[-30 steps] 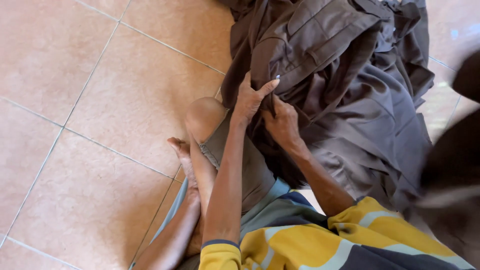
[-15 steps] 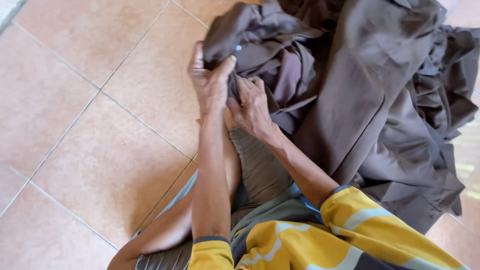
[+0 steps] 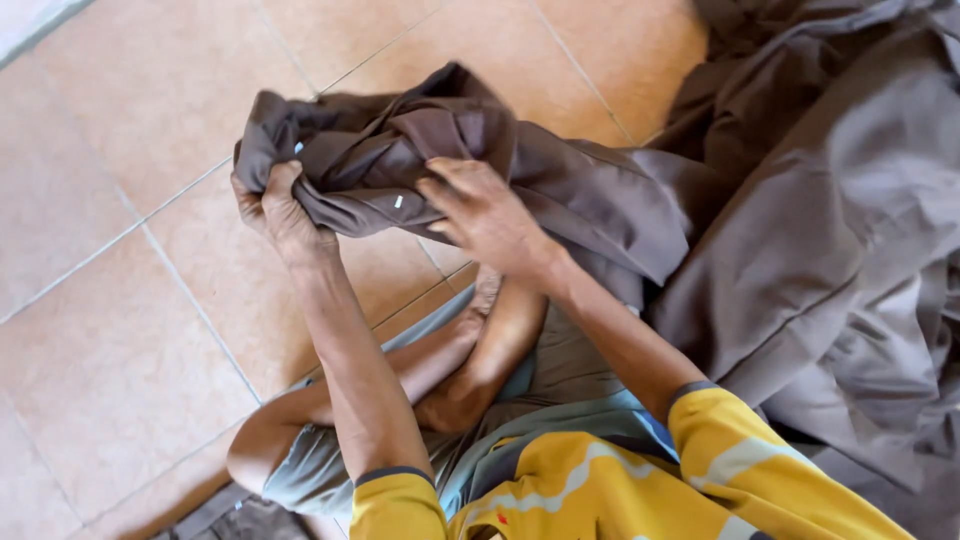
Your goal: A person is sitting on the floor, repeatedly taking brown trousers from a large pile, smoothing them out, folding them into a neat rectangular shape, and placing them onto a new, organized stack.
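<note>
A large grey-brown cloth garment [image 3: 800,220] lies spread over the tiled floor at the right, with one bunched end [image 3: 390,140] lifted toward the left. My left hand [image 3: 275,205] grips the left edge of that bunched end. The fingers of my right hand [image 3: 490,215] close over the fabric beside it. Both arms reach forward from yellow sleeves with pale stripes. My folded legs lie beneath the arms.
The floor is orange-tan tiles [image 3: 130,330] with pale grout lines. A strip of lighter surface shows at the top left corner [image 3: 30,20]. Most of the cloth piles up along the right side.
Both hands have pulled the bunched end of the cloth leftward and spread apart along it. The view has swung left, showing more bare tile.
</note>
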